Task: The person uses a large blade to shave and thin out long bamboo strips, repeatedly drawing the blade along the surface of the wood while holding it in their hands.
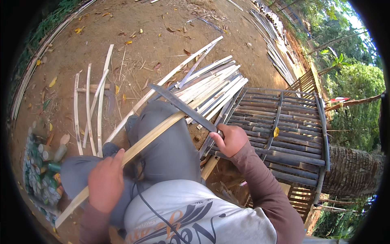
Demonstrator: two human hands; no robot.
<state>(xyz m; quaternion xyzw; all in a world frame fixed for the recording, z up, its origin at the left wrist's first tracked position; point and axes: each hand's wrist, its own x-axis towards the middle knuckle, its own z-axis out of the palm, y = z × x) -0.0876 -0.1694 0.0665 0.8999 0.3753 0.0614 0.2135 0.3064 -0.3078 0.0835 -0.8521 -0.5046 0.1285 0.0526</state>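
My left hand [106,181] is closed around a long pale bamboo strip [150,136], which slants across my lap from the lower left up to the right. In my right hand [232,140] is the handle of a machete [183,106], gripped with the fingers wrapped round it. Its long dark blade points up and to the left, crossing over the strip's far end. Whether the edge touches the strip cannot be told. Beyond my knees, a pile of split bamboo strips [211,87] lies on the ground, some pale and some dark.
A bamboo slat bench [280,130] stands at my right, beside a thick tree trunk [353,171]. Several loose strips [88,105] lie at the left near a wooden-handled tool [110,97] with a dark metal head. Bottles [42,171] are heaped at the lower left.
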